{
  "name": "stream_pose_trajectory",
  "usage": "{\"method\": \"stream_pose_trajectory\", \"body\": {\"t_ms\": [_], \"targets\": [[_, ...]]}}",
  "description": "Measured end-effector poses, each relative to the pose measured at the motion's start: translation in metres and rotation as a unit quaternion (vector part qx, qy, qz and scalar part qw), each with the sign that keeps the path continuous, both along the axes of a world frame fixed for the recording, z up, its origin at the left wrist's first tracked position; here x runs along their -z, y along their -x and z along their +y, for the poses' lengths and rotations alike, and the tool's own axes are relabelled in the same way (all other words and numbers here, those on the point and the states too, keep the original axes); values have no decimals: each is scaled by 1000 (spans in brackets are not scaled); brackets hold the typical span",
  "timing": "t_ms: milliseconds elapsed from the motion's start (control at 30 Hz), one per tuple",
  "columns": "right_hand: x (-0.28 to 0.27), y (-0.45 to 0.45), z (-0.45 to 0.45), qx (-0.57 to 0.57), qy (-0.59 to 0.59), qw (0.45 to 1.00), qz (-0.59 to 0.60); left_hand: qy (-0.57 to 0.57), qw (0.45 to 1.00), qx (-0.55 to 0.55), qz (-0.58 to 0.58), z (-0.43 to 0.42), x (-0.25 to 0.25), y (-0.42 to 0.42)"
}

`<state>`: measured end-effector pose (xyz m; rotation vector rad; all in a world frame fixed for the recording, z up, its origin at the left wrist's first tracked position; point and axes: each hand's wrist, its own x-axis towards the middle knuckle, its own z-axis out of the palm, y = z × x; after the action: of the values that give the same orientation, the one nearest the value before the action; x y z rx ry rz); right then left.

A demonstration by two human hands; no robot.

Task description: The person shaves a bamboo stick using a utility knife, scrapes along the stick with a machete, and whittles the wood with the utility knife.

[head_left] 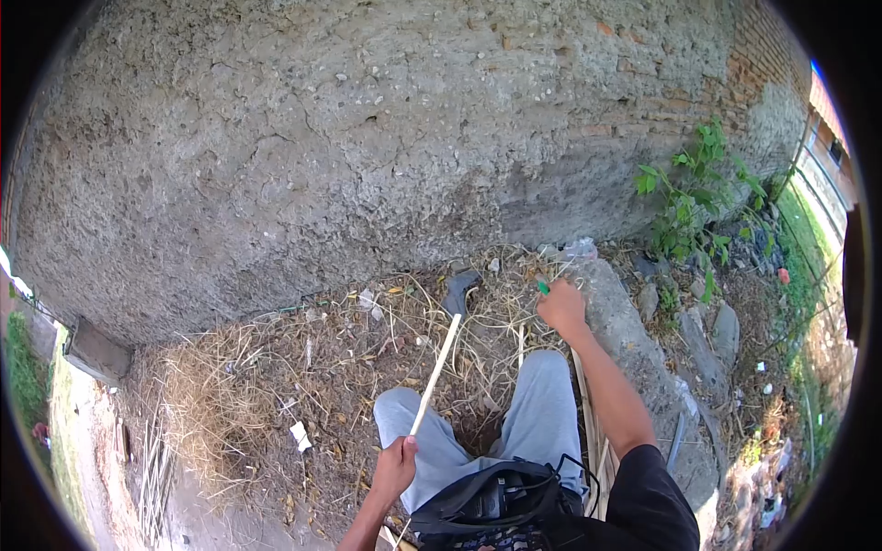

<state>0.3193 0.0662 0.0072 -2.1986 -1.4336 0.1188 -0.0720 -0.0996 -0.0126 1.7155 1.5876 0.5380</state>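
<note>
My left hand is closed around the lower end of a pale split stick, which slants up and right past my left knee. Out to the right, my right hand has its fingers curled round a small green thing, perhaps a handle; the rest of it cannot be made out. That hand is over the edge of a concrete slab. A dark grey object lies on the ground just beyond the stick's upper end.
A rough plastered wall rises in front. Straw and shavings cover the ground. At the right are a leafy plant and flat stones. More sticks lie at the lower left. A black bag sits at my waist.
</note>
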Motion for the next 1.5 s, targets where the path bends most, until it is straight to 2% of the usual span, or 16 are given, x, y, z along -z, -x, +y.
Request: {"method": "stream_pose_trajectory", "body": {"t_ms": [67,300,367,500,567,667,800,833,867,967,1067,1200,1267,1300,1367,1500], "targets": [[-8,27,-11,-61,49,996,45,7,999,-4,-40,4,2,-8],[-12,80,-49,-152,36,984,90,-48,996,-7,-72,14,-3,-31],[-8,84,-53,-158,35,983,81,-5,993,-11,-114,20,15,-28],[-10,92,-59,-193,0,976,101,64,988,-21,-137,31,17,-29],[-9,97,-63,-221,9,971,92,102,952,-23,-288,37,21,-34],[-2,104,-65,-249,-22,967,42,161,923,-80,-340,42,0,-51],[-2,107,-71,-184,-46,979,77,121,938,-86,-313,50,12,-59],[-3,106,-72,-166,-64,981,83,76,953,-72,-285,52,17,-61],[-6,106,-73,-166,-64,981,81,30,964,-58,-257,53,21,-63],[-14,105,-78,-174,-57,977,109,11,973,-24,-228,54,5,-76],[-13,105,-81,-197,-73,974,91,76,974,-37,-208,63,18,-81],[-18,104,-79,-209,-65,975,45,75,978,-20,-196,67,25,-94],[-15,101,-77,-201,-44,979,8,11,986,41,-164,67,20,-98],[-13,98,-75,-203,-39,978,-13,10,985,43,-164,67,14,-100],[-10,94,-73,-203,-33,978,-35,-1,984,130,-119,68,2,-103],[-13,90,-73,-199,5,978,-68,77,981,158,-85,77,6,-98]]}}
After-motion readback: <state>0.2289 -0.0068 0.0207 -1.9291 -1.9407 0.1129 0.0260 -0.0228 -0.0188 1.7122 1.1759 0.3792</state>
